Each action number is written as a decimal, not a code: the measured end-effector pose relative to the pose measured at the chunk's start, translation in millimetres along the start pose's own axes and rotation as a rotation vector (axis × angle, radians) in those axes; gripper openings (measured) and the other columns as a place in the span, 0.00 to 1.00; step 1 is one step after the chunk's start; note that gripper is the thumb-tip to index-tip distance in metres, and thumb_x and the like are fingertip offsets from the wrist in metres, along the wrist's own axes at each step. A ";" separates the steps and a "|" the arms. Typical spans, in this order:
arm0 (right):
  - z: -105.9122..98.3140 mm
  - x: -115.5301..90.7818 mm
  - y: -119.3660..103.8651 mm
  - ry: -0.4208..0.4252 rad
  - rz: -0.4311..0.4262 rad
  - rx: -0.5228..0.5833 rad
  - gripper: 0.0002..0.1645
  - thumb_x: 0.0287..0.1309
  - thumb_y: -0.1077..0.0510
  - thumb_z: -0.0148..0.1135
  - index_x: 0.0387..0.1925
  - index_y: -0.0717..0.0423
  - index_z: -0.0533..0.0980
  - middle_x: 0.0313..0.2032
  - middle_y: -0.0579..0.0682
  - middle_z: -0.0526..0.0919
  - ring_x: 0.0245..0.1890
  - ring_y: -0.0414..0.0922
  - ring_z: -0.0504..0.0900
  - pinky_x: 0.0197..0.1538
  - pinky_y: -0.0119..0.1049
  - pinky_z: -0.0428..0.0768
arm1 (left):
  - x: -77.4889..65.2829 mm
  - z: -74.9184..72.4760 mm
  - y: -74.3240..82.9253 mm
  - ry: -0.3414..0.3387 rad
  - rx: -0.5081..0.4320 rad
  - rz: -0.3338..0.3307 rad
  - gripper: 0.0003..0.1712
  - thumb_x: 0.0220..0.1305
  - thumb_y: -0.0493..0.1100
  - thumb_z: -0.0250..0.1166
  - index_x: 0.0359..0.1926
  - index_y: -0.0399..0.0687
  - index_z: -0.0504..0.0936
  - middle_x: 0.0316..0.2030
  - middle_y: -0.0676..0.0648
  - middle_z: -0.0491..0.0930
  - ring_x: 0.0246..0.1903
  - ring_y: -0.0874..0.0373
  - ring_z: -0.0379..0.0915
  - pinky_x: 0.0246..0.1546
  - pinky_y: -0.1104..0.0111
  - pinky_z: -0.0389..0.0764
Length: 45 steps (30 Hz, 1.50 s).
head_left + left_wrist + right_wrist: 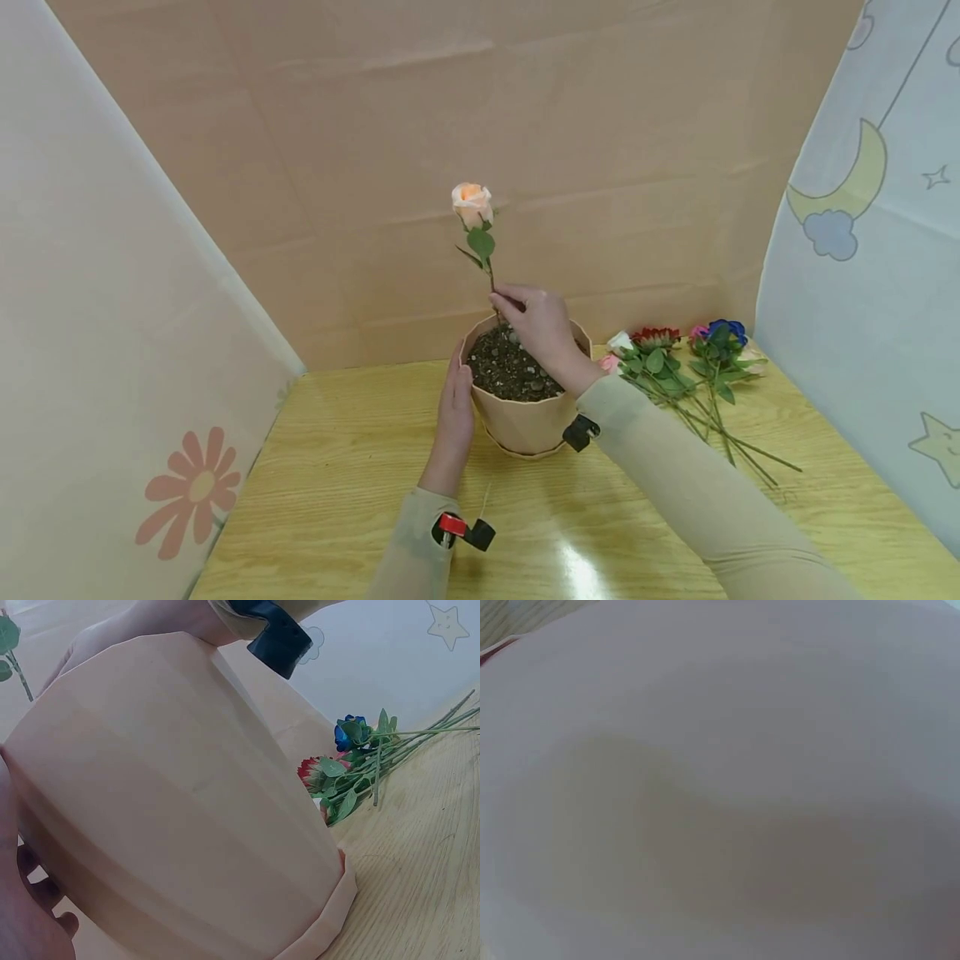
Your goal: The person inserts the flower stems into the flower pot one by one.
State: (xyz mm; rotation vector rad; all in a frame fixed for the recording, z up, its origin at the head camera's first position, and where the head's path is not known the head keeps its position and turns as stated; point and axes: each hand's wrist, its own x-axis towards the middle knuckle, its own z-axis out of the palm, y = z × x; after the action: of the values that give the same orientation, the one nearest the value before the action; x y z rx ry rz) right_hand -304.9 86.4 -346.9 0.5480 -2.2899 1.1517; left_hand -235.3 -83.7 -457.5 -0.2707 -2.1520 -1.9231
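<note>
A peach rose [472,206] stands over the pot on its stem, leaning slightly left. My right hand [542,327] pinches the stem low down, just above the soil; the stem's lower end is hidden by the hand and pot. Dark soil [506,364] fills the beige flower pot [525,423], which sits in a matching saucer [330,919]. Against the pot's left wall rests my left hand [455,404], its fingers extended along the side. A pale, blurred surface fills most of the right wrist view, without the right fingers.
Several loose artificial flowers lie right of the pot, among them a red flower [656,337] and a blue rose [727,331], their stems [738,446] pointing toward the front. Fabric walls enclose the wooden table [337,492] at the back and both sides.
</note>
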 end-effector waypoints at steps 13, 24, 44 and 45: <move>-1.7 -0.8 0.6 -0.039 0.000 0.010 0.17 0.79 0.54 0.70 0.59 0.60 0.90 0.42 0.54 0.94 0.34 0.47 0.91 0.45 0.49 0.89 | -0.4 2.6 1.4 0.001 -0.008 0.011 0.35 0.92 0.59 0.39 0.90 0.58 0.53 0.87 0.48 0.52 0.86 0.45 0.45 0.83 0.42 0.49; -6.1 -0.4 -2.7 -0.035 -0.040 -0.006 0.19 0.79 0.52 0.70 0.59 0.61 0.89 0.42 0.55 0.94 0.32 0.46 0.90 0.44 0.49 0.89 | 1.1 3.5 6.5 -0.008 -0.025 0.028 0.34 0.92 0.58 0.39 0.90 0.60 0.54 0.87 0.49 0.53 0.85 0.46 0.46 0.83 0.42 0.50; -7.8 -9.9 2.4 -0.020 0.022 0.031 0.18 0.75 0.51 0.73 0.59 0.55 0.90 0.49 0.53 0.94 0.44 0.49 0.92 0.50 0.50 0.89 | -7.3 8.8 6.8 0.026 0.017 0.010 0.34 0.93 0.57 0.39 0.90 0.57 0.54 0.87 0.47 0.52 0.86 0.43 0.45 0.83 0.40 0.48; -8.0 -9.9 2.7 -0.023 0.026 0.033 0.18 0.76 0.51 0.73 0.59 0.55 0.90 0.49 0.52 0.94 0.45 0.49 0.92 0.50 0.50 0.89 | -7.7 9.2 7.0 0.028 0.017 0.005 0.34 0.93 0.58 0.39 0.90 0.58 0.54 0.87 0.48 0.52 0.86 0.43 0.45 0.83 0.40 0.48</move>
State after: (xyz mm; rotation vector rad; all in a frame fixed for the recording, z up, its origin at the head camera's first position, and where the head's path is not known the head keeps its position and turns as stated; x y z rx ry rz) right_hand -296.5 95.7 -350.5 0.5484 -2.3072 1.2034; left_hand -226.4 -73.6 -454.2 -0.2443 -2.1471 -1.8938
